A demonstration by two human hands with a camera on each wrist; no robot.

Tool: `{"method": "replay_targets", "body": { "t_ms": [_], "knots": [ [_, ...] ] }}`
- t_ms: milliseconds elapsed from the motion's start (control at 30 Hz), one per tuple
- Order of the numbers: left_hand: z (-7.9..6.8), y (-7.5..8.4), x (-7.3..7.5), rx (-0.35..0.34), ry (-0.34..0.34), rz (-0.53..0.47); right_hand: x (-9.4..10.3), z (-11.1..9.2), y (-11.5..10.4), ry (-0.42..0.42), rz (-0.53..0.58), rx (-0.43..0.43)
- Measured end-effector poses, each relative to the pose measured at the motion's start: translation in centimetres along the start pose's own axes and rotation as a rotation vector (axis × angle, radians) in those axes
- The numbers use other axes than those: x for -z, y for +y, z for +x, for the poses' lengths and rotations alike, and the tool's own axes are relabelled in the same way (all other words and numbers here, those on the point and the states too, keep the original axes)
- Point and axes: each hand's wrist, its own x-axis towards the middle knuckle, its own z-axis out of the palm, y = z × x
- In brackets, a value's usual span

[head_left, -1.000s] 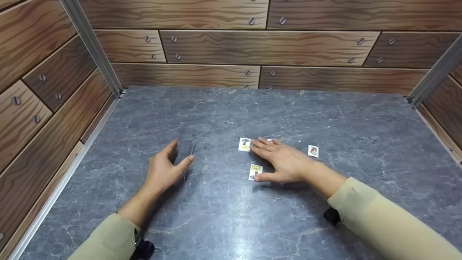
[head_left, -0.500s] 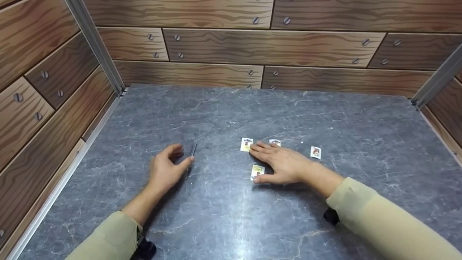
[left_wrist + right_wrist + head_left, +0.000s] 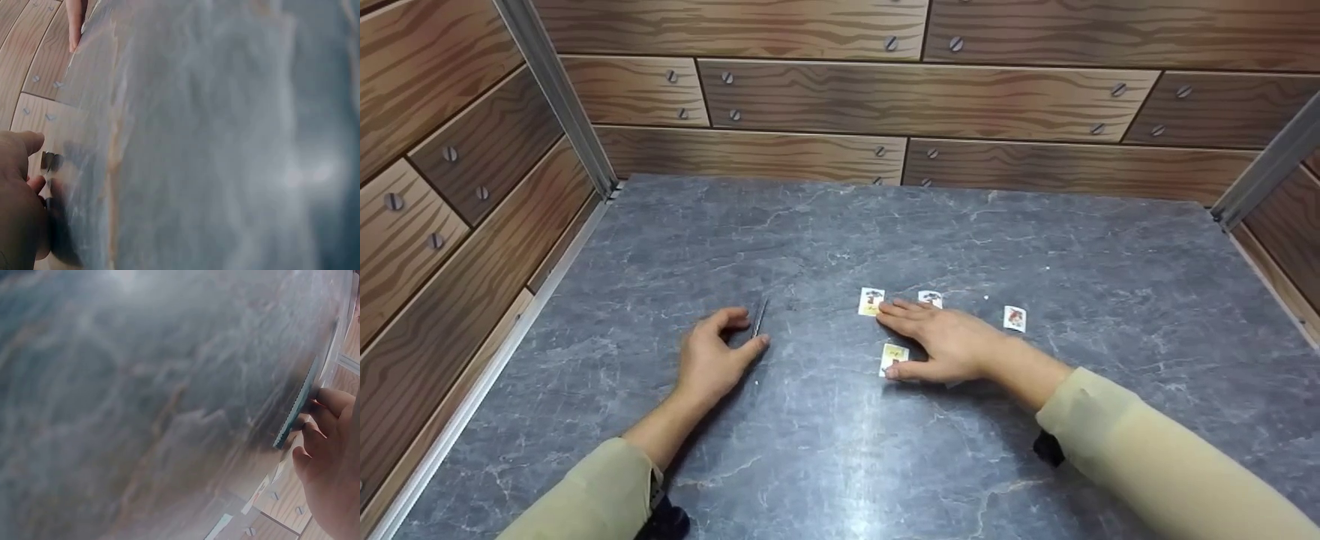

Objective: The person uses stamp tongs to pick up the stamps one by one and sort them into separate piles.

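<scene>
Across the grey table, the right hand lies spread, while the left hand curves, thumb and forefinger apart. And there's the slim dark tool, right at those left fingertips, contact too close to call! The right fingertip meets one printed paper, its thumb another paper.
</scene>
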Motion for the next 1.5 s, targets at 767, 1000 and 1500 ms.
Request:
{"method": "replay_targets", "body": {
  "t_ms": [767,1000,1500],
  "knots": [
    [0.2,0.2,-1.0,-0.006,0.061,0.014,-0.5,-0.4,0.0,0.012,0.016,-0.038],
    [0.3,0.3,-0.8,0.035,0.034,0.008,-0.6,-0.2,0.0,0.008,0.024,-0.031],
    [2.0,1.2,0.2,-0.057,-0.020,-0.037,-0.6,-0.1,-0.2,0.010,0.039,-0.047]
  ]
}}
